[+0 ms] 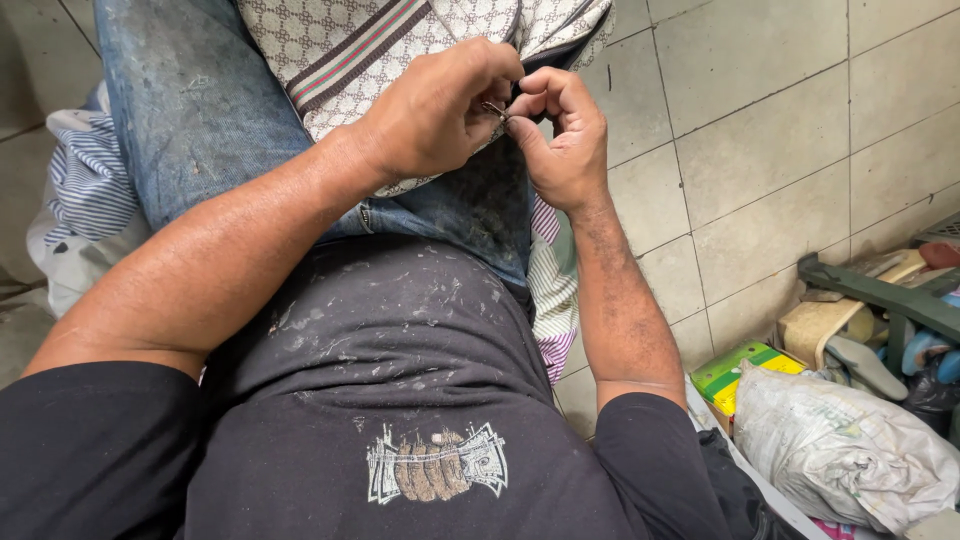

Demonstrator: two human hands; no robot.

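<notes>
Left hand (435, 115), right hand (562, 135) – fingers pinched on small metal piece (495, 109), mostly hidden – over patterned bag (350, 50).

Bag (400, 50) on lap; hands (500, 115) above it; sack (840, 450) right, on floor (780, 120).

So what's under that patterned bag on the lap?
The patterned bag lies on a jeans-clad thigh. Both hands pinch a small metal piece at its edge, and they cover the fabric beneath them.
</notes>
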